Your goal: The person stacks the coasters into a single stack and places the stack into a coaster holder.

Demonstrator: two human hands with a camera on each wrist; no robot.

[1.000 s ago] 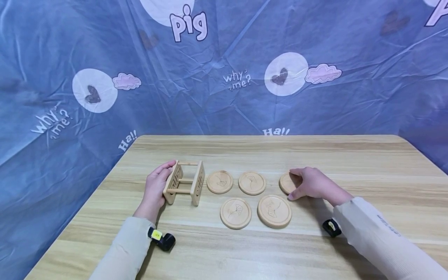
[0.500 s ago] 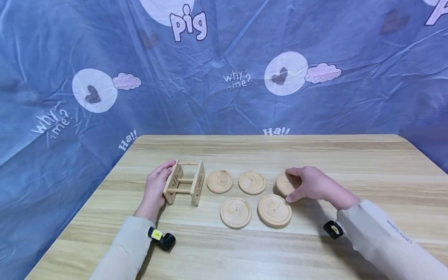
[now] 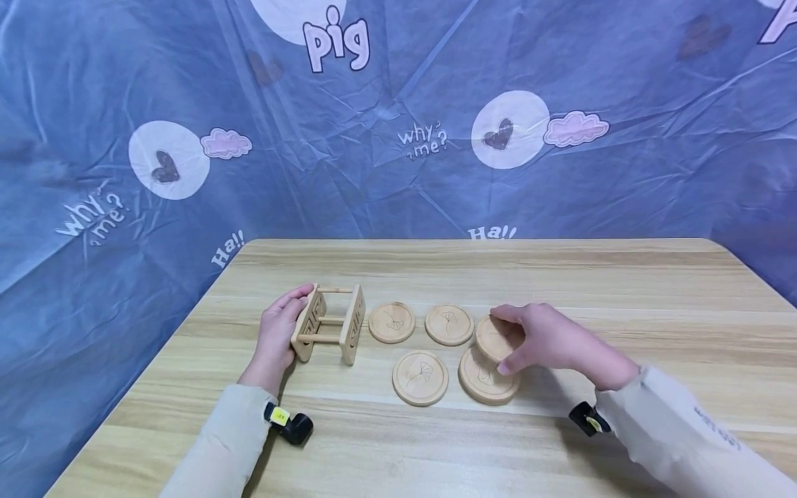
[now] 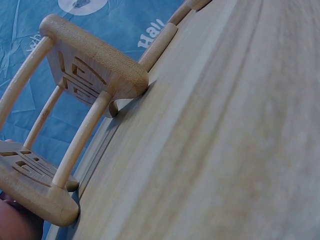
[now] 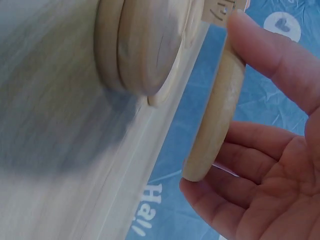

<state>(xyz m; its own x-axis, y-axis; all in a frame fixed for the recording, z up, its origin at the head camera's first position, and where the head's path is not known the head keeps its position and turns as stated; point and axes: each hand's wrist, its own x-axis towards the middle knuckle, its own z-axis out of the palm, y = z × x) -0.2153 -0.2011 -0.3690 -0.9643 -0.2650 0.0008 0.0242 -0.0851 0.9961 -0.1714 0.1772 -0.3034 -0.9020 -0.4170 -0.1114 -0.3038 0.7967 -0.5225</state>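
Note:
My left hand (image 3: pixel 277 339) holds the left side panel of a small wooden coaster rack (image 3: pixel 352 325), which stands on the table with rods joining its two cut-out panels. In the left wrist view, a bit of finger shows behind the rack's (image 4: pixel 100 65) lower panel. Between thumb and fingers, my right hand (image 3: pixel 551 339) pinches a round wooden coaster (image 3: pixel 494 337) by its edge. The right wrist view shows this coaster (image 5: pixel 217 115) raised and apart from two stacked coasters (image 5: pixel 150 45). From the head, it partly covers that stack (image 3: pixel 479 391), engraved with a leaf.
Three more leaf-engraved coasters lie flat between the rack and the stack: a back left coaster (image 3: pixel 391 322), a back middle coaster (image 3: pixel 449 325) and a front coaster (image 3: pixel 420 378). The wooden table (image 3: pixel 436 449) ends at a blue printed cloth (image 3: pixel 373 173).
My right hand has lifted the coaster from the table and carried it left and toward me, over the stacked coasters. The left hand and rack have stayed in place.

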